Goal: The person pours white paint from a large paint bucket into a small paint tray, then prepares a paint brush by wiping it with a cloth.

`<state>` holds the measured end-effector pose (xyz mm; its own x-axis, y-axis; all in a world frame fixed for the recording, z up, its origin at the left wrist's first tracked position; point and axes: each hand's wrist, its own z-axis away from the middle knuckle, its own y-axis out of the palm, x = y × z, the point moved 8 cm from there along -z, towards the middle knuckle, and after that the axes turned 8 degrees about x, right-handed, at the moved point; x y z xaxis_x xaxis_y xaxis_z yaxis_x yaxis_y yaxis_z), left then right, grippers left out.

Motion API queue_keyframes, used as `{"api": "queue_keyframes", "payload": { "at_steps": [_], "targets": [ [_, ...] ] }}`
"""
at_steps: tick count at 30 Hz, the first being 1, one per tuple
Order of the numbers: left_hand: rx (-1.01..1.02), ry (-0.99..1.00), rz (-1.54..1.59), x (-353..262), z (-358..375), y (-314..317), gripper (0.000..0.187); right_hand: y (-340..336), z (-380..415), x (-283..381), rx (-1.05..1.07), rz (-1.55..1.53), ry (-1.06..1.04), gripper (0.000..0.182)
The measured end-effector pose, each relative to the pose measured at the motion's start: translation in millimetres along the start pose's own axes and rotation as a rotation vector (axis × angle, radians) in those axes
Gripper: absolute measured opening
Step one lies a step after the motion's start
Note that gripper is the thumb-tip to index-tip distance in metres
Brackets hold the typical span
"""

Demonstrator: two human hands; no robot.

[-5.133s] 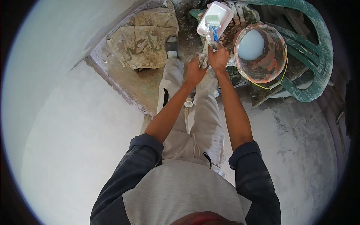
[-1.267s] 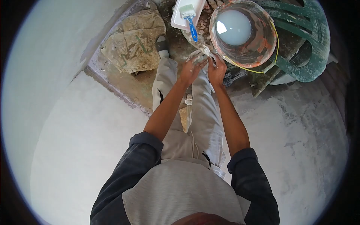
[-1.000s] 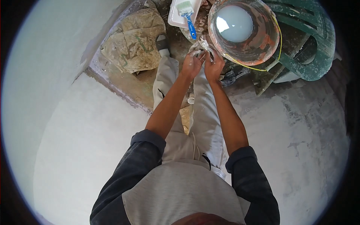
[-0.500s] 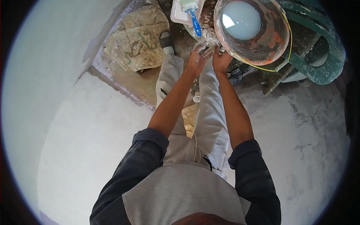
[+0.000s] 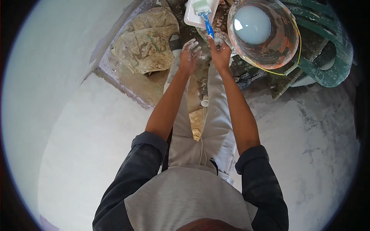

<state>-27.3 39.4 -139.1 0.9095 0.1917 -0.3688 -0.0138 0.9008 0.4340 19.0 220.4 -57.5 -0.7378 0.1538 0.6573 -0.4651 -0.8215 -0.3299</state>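
Observation:
My left hand [image 5: 189, 56] is raised over the floor between my feet, palm partly showing, fingers spread and dusted white, holding nothing. My right hand [image 5: 221, 54] reaches forward, with a digit stretched up to the end of the blue handle of a paintbrush [image 5: 208, 25] and the other fingers apart. The brush rests with its pale, paint-coated bristles on a white tray [image 5: 190, 17]. A crumpled whitish rag [image 5: 227, 40] lies just beyond my right hand, partly hidden by it.
A stained bucket [image 5: 283, 48] of milky liquid with a yellow handle stands right of my right hand. Behind it is a paint-spattered green plastic chair [image 5: 335, 73]. A dirty sack [image 5: 144, 42] lies left of my sandalled foot [image 5: 175, 44]. Pale walls surround the corner.
My hands have come apart from the rag. The left moved left and opened; the right moved slightly left, up to the brush handle. The view has shifted a little.

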Motion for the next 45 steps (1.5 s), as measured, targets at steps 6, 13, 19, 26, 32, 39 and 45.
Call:
{"api": "queue_keyframes", "payload": {
  "at_steps": [6, 13, 19, 26, 32, 39, 45],
  "targets": [
    [0.022, 0.029, -0.063, -35.9, -7.4, 5.8, 0.037, 9.8, -10.2, -9.7, 0.069, 0.093, -0.009, 0.027],
    [0.000, 0.153, -0.308, -111.1, -38.3, 7.9, 0.039, 23.9, -25.4, -33.5, 0.261, -0.514, -0.074, 0.026],
    [0.170, 0.147, -0.676, -148.3, -72.8, 46.7, 0.059, 29.3, -45.5, -14.9, 0.214, -0.570, 0.042, 0.034],
    [0.265, 0.171, -0.965, -145.9, -107.2, 55.8, 0.085, 35.5, -67.0, -13.0, 0.077, -0.372, 0.046, 0.047],
    [0.212, 0.144, -0.787, -139.0, -113.3, 48.9, 0.079, 26.3, -62.7, 0.8, 0.034, -0.217, 0.089, 0.047],
    [0.338, 0.147, -0.764, -150.2, -90.5, 48.9, 0.063, 30.9, -41.4, 17.8, 0.110, -0.421, -0.168, 0.028],
    [0.423, 0.047, -0.333, -180.8, 19.4, 78.2, 0.066, -11.8, 65.4, 116.8, 0.242, -0.062, -0.017, 0.037]
  ]
}}
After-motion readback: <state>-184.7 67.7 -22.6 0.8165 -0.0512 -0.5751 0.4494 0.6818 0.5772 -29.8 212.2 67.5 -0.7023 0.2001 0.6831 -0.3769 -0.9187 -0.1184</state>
